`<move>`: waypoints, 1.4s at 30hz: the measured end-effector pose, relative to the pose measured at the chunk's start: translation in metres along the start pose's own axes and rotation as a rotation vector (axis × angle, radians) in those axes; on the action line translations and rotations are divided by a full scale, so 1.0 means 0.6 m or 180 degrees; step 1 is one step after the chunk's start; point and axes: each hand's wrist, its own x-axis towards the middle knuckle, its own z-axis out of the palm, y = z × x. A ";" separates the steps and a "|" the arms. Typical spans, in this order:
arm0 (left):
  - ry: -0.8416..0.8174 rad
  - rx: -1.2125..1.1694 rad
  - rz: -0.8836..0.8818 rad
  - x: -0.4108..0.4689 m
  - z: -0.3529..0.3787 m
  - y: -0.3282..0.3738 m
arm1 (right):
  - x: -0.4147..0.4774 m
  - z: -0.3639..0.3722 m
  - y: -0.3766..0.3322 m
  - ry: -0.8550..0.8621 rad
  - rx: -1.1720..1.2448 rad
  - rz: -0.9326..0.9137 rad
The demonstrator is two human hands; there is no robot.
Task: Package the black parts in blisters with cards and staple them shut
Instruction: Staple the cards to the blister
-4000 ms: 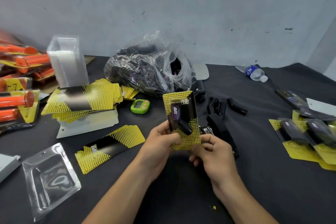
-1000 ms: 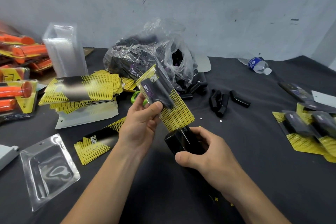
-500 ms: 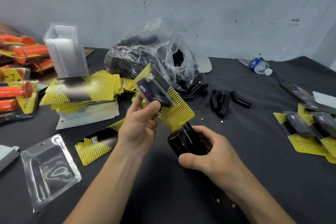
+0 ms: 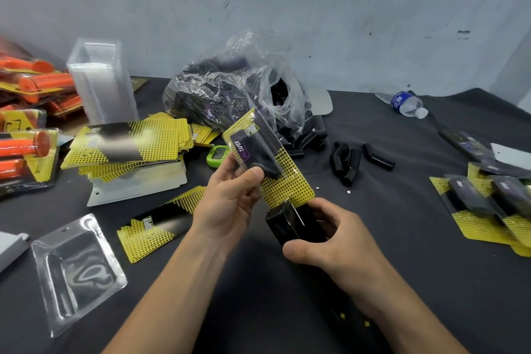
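Note:
My left hand [image 4: 230,198] pinches a filled blister pack [image 4: 267,155]: a yellow dotted card with a black part under clear plastic, tilted with its top to the upper left. The pack's lower edge sits in the mouth of a black stapler [image 4: 293,224], which my right hand [image 4: 330,241] grips from the right with thumb below. Loose black parts [image 4: 349,161] lie on the dark table beyond. A clear bag of black parts [image 4: 230,89] stands behind the pack.
Stacked yellow cards [image 4: 126,144] and a stack of clear blisters [image 4: 100,80] sit at left, with one loose card [image 4: 155,227] and one empty blister [image 4: 77,270] nearer. Finished packs [image 4: 488,204] lie at right. Orange packaged items [image 4: 26,123], a green timer [image 4: 217,154] and a water bottle [image 4: 406,103] are around.
Four seconds ago both hands held the pack upright. Since then my right hand has taken the stapler and the pack has tilted, its lower edge now in the stapler's mouth.

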 end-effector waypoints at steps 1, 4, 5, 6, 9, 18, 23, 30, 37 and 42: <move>-0.0031 -0.0014 0.0005 0.000 0.001 -0.002 | 0.000 0.001 0.000 0.0007 0.0001 -0.0007; -0.0091 0.0019 0.0010 -0.003 0.004 -0.007 | 0.000 0.002 0.001 0.0010 0.0016 -0.0018; -0.0094 0.0034 0.0010 -0.004 0.005 -0.008 | 0.000 0.002 0.001 0.0014 0.0045 -0.0007; -0.0099 0.0029 0.0011 -0.004 0.006 -0.009 | 0.000 0.002 0.001 0.0026 0.0084 0.0007; -0.0111 0.0029 0.0031 -0.003 0.005 -0.008 | 0.001 0.004 0.002 0.0111 0.0154 0.0046; -0.0089 0.0174 0.0067 -0.005 0.007 -0.004 | 0.002 0.007 0.006 0.0170 0.0146 0.0074; -0.0108 0.0176 0.0089 -0.004 0.006 -0.004 | 0.003 0.008 0.010 0.0201 0.0182 0.0077; -0.0151 0.0185 0.0104 -0.005 0.006 -0.005 | 0.004 0.007 0.011 0.0184 0.0241 0.0095; -0.0168 0.0200 0.0117 -0.002 0.005 -0.005 | 0.003 0.007 0.012 0.0178 0.0272 0.0100; -0.0168 0.0195 0.0135 -0.003 0.003 -0.005 | 0.003 0.007 0.011 0.0184 0.0272 0.0066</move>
